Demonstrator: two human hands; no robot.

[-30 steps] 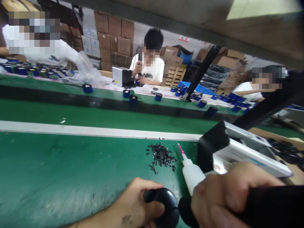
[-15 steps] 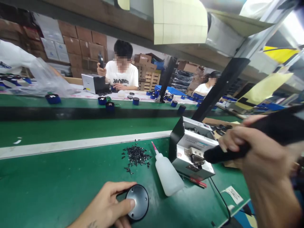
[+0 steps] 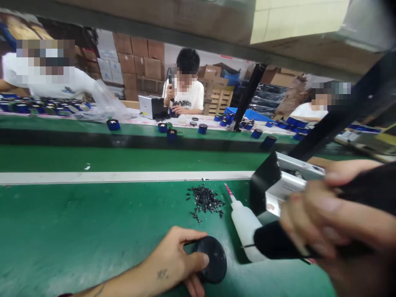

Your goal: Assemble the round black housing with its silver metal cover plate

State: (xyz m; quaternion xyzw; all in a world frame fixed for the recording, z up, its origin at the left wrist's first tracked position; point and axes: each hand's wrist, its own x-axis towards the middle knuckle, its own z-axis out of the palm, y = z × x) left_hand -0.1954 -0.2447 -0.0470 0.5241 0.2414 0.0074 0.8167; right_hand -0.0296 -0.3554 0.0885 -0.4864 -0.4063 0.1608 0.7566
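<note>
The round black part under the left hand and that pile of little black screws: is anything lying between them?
In the head view, nothing does: only bare green mat separates the round black part, held by the left hand, from the screw pile.

Black disc [image 3: 213, 260], green table [image 3: 77, 231]

A factory assembly line is shown by green conveyor belts [image 3: 123, 154], stacked cardboard boxes [image 3: 136, 62] at upper left, and seated workers [image 3: 185, 93] handling blue parts [image 3: 202, 128].
</note>
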